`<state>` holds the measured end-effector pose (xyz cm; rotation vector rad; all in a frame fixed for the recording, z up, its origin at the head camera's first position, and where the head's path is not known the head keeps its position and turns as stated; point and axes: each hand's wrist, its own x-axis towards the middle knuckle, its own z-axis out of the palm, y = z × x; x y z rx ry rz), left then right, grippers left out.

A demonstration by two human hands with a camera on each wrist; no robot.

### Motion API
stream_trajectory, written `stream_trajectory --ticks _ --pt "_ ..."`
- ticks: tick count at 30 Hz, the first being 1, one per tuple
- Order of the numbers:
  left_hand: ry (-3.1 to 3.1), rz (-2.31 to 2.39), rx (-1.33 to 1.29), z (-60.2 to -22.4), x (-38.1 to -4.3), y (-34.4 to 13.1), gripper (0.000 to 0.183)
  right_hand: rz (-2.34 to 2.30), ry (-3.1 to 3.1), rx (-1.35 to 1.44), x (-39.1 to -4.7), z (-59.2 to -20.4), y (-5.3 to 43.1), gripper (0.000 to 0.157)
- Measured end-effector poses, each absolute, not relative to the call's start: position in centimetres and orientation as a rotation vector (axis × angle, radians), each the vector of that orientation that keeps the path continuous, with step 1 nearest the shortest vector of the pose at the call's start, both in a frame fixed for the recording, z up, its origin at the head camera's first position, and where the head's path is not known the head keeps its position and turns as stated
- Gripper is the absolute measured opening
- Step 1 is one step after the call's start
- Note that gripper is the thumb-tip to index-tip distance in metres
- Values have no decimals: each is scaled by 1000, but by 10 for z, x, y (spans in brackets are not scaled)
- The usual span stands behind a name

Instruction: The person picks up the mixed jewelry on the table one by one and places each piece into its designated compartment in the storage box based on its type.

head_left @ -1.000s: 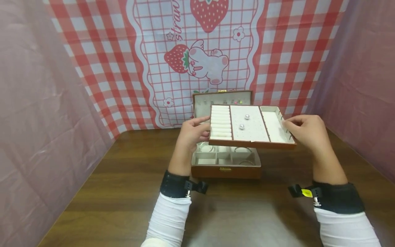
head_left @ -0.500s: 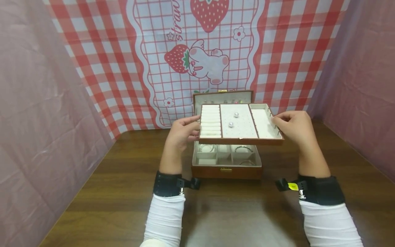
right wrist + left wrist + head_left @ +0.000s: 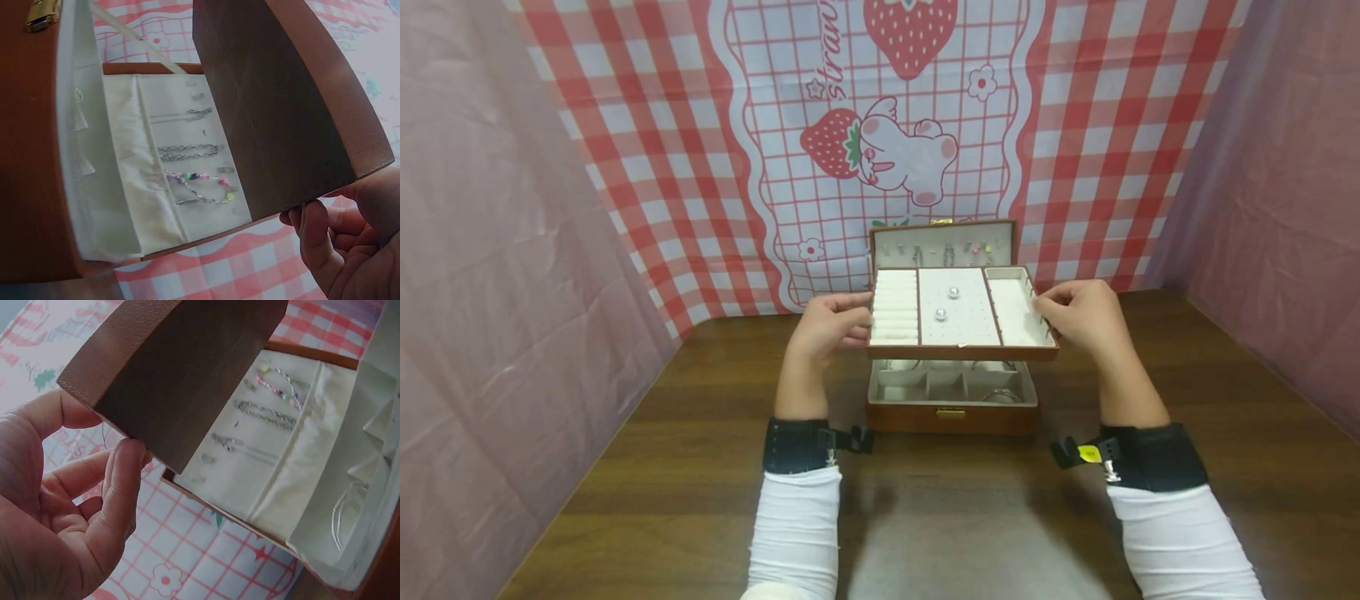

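Observation:
A brown-edged jewelry tray (image 3: 955, 352) with cream ring rolls on its left, a pearl-studded panel in the middle and a plain compartment on its right hangs over the jewelry box (image 3: 917, 419). My left hand (image 3: 822, 329) pinches the tray's left end. At its right end my right hand (image 3: 1084, 312) grips the wall between thumb and fingers. Two pearl earrings (image 3: 954, 292) sit on the middle panel. Both wrist views show the tray's dark underside (image 3: 187, 375) raised above the box. The tray hides the back of the box's compartments in the head view.
The box's lid (image 3: 946, 239) stands raised behind, with necklaces and a coloured bead strand (image 3: 200, 177) hung inside it. A silver bracelet (image 3: 339, 515) lies in a lower compartment. A strawberry-print cloth (image 3: 910, 150) hangs behind the brown wooden table (image 3: 715, 492).
Both hands have carried the tray leftward, and it is now lower and more squarely over the box. More of the lid's inside shows above the tray.

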<state>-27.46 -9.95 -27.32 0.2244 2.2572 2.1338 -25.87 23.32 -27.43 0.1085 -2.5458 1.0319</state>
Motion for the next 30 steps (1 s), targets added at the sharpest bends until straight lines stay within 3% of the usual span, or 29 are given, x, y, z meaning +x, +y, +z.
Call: stream_trajectory --ticks 30 --pt "2548 1493 164 -313 -301 -100 45 965 -2905 291 -285 -312 228 21"
